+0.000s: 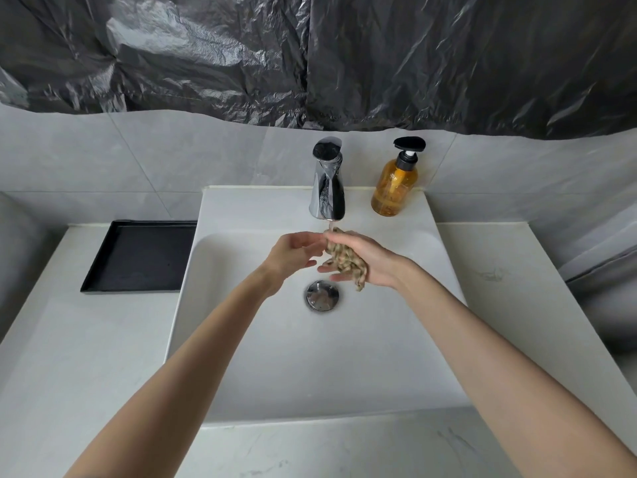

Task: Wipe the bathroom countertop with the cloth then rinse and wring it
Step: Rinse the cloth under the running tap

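Observation:
A crumpled tan patterned cloth [344,258] lies in the palm of my right hand [368,262], held above the white sink basin [262,357]. Its top end sits right under the spout of the chrome faucet [327,188], where a thin stream of water falls onto it. My left hand [293,251] is just left of the cloth with fingers spread, fingertips close to the cloth's upper edge; whether they touch it I cannot tell. The white countertop [76,357] runs on both sides of the basin.
The chrome drain plug [322,295] sits below my hands. An amber soap pump bottle [394,182] stands right of the faucet. A black tray [141,257] lies on the left counter. Black plastic sheeting [310,56] covers the wall above.

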A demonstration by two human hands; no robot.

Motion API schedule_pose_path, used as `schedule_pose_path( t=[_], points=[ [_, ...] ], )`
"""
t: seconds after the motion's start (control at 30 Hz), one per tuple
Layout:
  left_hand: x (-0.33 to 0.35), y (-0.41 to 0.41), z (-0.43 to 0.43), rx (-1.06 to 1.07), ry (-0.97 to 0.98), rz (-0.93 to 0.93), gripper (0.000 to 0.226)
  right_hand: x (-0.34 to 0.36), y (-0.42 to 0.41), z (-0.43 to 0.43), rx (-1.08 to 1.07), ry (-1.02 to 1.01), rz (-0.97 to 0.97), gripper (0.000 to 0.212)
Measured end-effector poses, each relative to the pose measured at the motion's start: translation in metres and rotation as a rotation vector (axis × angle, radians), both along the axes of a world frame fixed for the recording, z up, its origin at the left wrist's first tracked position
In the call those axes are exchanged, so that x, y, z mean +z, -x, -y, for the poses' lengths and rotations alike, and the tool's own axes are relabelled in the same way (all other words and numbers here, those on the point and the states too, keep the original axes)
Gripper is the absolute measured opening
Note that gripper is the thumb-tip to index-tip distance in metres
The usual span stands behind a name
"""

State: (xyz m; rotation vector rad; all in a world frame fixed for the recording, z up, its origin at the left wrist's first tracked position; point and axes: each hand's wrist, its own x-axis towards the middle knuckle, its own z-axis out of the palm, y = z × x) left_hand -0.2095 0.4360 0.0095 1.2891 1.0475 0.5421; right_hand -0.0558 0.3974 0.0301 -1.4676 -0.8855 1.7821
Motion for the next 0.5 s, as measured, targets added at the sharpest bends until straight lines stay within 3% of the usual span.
schedule_pose_path(
  t=[0.13,0.2,0.3,0.37,0.5],
  points=[
    [0.004,0.0,0.0,-0.045,-0.015,-0.077,0.008,-0.005,-0.014,0.01,-0.043,0.039,0.001,0.023],
    [0.006,0.002,0.0,-0.007,-0.03,-0.046,0.013,-0.004,-0.018,0.013,0.07,-0.066,0.304,0.018],
    [0.008,0.004,0.004,0.009,-0.088,-0.063,0.016,-0.002,-0.02,0.018,0.189,-0.385,0.807,0.019],
    [0.01,0.004,0.006,0.022,-0.12,-0.094,0.01,0.001,-0.018,0.02,0.128,-0.476,0.862,0.024],
    [0.01,0.003,0.005,0.043,-0.056,-0.139,0.011,0.001,-0.01,0.015,-0.126,-0.442,0.753,0.026]
  ],
)
